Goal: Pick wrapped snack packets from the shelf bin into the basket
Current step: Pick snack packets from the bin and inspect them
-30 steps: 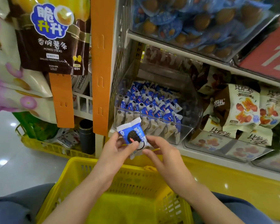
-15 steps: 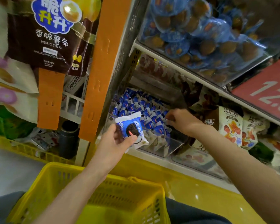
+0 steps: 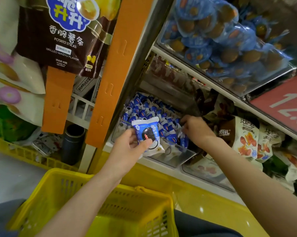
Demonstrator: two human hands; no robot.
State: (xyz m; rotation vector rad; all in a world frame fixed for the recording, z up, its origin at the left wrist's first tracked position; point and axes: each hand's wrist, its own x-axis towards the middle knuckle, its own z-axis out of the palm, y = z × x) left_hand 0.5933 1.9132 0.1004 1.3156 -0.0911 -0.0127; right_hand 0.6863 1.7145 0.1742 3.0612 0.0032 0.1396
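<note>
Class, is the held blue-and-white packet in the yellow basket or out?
Out: the left hand holds the blue-and-white wrapped packet by the clear shelf bin, above the yellow plastic basket.

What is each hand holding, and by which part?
Left hand pinches a blue-and-white cookie packet by its lower-left corner. Right hand is inside the shelf bin; a grip cannot be told.

Bright light is glaring off the glossy yellow ledge (image 3: 212, 207). Shadow is pooling inside the shelf recess (image 3: 168, 93), and the wide lens is bending the edges.
</note>
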